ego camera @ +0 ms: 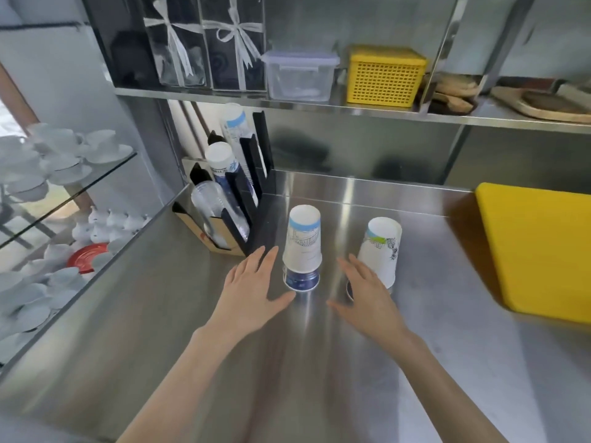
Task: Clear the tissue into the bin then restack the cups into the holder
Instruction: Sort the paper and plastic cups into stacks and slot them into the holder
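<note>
Two upside-down stacks of paper cups stand on the steel counter (287,362). The middle stack (302,241) is white with blue print over a dark blue cup at its base. A second white printed stack (380,247) stands to its right. My left hand (252,289) hovers open just left of the middle stack. Between the two stacks my right hand (367,292) is open, its fingers near the right stack's base. The black cup holder (252,187) at the counter's back left corner holds tilted rows of paper and clear plastic cups. No tissue or bin is in view.
A yellow cutting board (540,251) lies at the right of the counter. The shelf above carries a clear plastic box (299,76), a yellow basket (385,75) and wooden boards (543,103). Glass shelves with white porcelain cups (60,155) stand to the left.
</note>
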A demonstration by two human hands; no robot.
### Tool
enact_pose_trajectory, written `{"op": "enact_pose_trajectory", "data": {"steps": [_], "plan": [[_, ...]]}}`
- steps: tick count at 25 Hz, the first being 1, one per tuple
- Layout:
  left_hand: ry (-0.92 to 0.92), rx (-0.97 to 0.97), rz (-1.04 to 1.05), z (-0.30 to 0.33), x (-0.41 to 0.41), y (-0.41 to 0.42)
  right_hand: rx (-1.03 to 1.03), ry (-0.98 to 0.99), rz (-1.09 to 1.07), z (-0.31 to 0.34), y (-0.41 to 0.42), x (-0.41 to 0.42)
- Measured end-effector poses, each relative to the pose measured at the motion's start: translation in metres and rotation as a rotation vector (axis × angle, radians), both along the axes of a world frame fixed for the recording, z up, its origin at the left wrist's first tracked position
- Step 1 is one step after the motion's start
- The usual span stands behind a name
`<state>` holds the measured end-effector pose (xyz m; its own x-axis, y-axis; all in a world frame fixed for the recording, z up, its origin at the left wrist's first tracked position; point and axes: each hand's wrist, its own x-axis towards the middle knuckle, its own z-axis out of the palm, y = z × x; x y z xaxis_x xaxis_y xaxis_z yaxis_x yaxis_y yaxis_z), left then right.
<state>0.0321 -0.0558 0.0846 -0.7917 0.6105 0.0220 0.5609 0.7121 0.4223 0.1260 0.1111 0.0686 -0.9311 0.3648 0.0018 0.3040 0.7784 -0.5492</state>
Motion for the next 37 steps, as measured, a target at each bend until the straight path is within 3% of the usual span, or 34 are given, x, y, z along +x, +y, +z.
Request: {"op": "enact_pose_trajectory", "data": {"steps": [8,18,23,30,37], "plan": [[-0.25,0.219,0.009,-0.009,-0.058,0.038,-0.21,0.061,-0.049,-0.003,0.012,-0.046],[-0.341,0.326,-0.02,-0.035,-0.113,0.08,-0.348,0.12,-0.177,-0.012,0.023,-0.108],[-0.317,0.422,-0.016,-0.029,-0.111,0.08,-0.364,0.195,-0.182,-0.006,0.019,-0.11],[-0.139,0.584,-0.108,0.032,-0.098,0.069,-0.254,0.428,-0.141,0.05,0.012,-0.095],[-0.047,0.647,-0.123,0.065,-0.07,0.039,-0.267,0.517,-0.069,0.074,-0.008,-0.071]]}}
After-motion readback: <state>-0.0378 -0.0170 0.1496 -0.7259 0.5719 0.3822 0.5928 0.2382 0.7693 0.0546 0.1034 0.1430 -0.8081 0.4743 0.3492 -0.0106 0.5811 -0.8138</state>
